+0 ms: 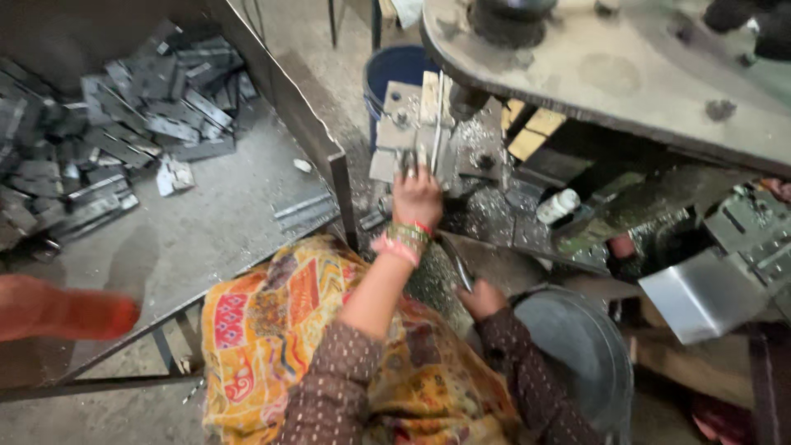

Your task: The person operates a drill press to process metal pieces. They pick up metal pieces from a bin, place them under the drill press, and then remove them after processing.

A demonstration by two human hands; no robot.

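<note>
Left hand (418, 196) up at twelve o'clock, fingers (409, 176) curled onto an upright metal strip (436, 132) in the press fixture (412, 132), long axis vertical. Right hand (480, 298) lower, toward five o'clock, closed on a thin dark rod (456, 264) angled toward eleven.

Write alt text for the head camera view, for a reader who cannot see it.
A person's left hand reaches up to a metal fixture under a drill press, while the right hand holds a thin dark tool above a grey metal basin. Flat dark metal pieces lie piled on a steel table to the left.
</note>
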